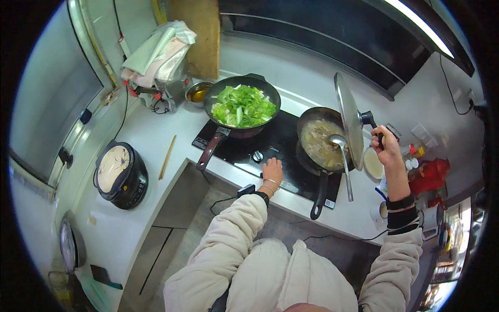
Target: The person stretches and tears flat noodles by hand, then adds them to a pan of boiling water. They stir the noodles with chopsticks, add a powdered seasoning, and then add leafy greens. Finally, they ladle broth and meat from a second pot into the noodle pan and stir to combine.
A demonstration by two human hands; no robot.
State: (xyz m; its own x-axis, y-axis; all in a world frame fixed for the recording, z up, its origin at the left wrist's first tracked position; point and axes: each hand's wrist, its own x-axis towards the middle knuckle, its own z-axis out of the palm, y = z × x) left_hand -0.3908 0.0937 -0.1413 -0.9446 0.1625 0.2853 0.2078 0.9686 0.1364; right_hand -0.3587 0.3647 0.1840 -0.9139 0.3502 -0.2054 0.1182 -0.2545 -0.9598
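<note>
My right hand (386,146) grips the black handle of a glass pan lid (349,117), tilted nearly on edge at the right side of a dark wok (319,113). Cloudy soup with solid pieces (319,142) fills the wok, and a metal ladle (345,167) leans in it with its handle over the front rim. At the front of the black cooktop (237,156), my left hand (273,170) rests fingers down, just right of a silver control knob (257,156). Whatever lies beneath its fingers is hidden. Chopped green leafy vegetables (243,105) fill a frying pan (275,87) at the left.
Brownish liquid is in a metal bowl (199,93) beside the frying pan. Chopsticks (167,157) and an electric cooker (121,173) occupy the left counter. Right of the wok stand a pale plate (374,163), a white cup (378,212) and several bottles. Both pan handles overhang the counter edge.
</note>
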